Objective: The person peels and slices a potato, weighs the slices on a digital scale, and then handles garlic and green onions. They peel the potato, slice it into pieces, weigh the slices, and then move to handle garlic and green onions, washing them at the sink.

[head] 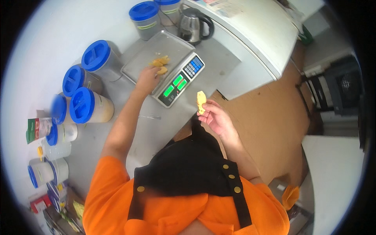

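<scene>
My left hand (147,78) reaches over the steel pan (138,64) of a digital weighing scale. Its fingertips pinch the edge of a pale yellow piece, apparently peeled ginger root (162,70). More yellow ginger pieces (160,60) lie just beyond the fingers on the pan, with a few small crumbs. My right hand (216,117) holds another peeled ginger piece (201,101) upright between thumb and fingers, in front of the table's edge. The scale's display panel (175,85) is lit green and faces me.
Clear plastic tubs with blue lids (96,55) line the wall on the left. An electric kettle (192,26) stands behind the scale, beside a white chest-like appliance (258,35). A thin utensil (149,117) lies on the grey metal table (152,133). Brown floor (261,123) shows at right.
</scene>
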`<action>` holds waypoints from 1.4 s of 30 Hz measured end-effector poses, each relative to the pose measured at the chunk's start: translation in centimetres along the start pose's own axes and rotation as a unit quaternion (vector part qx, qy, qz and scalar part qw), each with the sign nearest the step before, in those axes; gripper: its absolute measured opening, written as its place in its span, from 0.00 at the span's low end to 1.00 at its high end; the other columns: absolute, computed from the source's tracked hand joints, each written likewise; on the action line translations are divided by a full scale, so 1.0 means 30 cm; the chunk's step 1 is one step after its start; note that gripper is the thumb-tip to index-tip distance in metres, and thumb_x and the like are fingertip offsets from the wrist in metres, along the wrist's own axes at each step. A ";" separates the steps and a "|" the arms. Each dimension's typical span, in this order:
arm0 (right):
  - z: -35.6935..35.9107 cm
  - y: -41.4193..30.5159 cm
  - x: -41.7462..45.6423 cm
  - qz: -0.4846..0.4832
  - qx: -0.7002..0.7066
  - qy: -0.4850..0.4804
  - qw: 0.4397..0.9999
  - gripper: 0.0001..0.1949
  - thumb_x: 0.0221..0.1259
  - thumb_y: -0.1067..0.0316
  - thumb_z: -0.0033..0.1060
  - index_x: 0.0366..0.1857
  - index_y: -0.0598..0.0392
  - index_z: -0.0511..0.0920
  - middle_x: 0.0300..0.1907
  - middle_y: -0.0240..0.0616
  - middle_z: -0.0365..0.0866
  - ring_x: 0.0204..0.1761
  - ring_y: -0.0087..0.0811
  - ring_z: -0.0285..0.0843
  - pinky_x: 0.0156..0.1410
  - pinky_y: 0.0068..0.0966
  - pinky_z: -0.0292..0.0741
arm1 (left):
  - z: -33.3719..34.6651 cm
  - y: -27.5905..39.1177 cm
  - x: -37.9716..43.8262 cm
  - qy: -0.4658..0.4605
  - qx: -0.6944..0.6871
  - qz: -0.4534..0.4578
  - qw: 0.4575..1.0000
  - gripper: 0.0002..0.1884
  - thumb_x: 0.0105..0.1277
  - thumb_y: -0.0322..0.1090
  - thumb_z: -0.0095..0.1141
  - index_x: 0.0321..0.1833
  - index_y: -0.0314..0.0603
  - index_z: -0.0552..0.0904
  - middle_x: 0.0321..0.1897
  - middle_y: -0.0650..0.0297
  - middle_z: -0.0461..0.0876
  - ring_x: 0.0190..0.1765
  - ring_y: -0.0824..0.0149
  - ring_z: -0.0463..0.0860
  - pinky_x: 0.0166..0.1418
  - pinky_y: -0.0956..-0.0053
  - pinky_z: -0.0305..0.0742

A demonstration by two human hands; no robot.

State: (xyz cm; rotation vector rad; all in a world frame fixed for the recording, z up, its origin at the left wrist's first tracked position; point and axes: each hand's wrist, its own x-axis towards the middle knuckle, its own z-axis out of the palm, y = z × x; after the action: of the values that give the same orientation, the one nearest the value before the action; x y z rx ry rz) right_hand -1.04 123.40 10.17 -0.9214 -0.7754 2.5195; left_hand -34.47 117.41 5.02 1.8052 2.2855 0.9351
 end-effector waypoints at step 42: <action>0.300 -0.142 0.806 -0.235 -0.685 -0.134 0.677 0.11 0.60 0.68 0.63 0.46 0.57 0.82 0.36 0.45 0.85 0.41 0.47 0.83 0.48 0.43 0.78 | -0.071 -0.134 0.139 -0.001 -0.112 -0.129 0.985 0.25 0.57 0.21 0.55 0.61 0.38 0.79 0.56 0.49 0.80 0.60 0.45 0.77 0.66 0.59 0.72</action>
State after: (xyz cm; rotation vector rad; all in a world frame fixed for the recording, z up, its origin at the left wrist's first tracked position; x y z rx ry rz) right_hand -24.17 135.16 6.81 -0.4685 -2.6913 1.2558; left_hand -40.06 119.84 5.96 1.3833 2.2368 1.0908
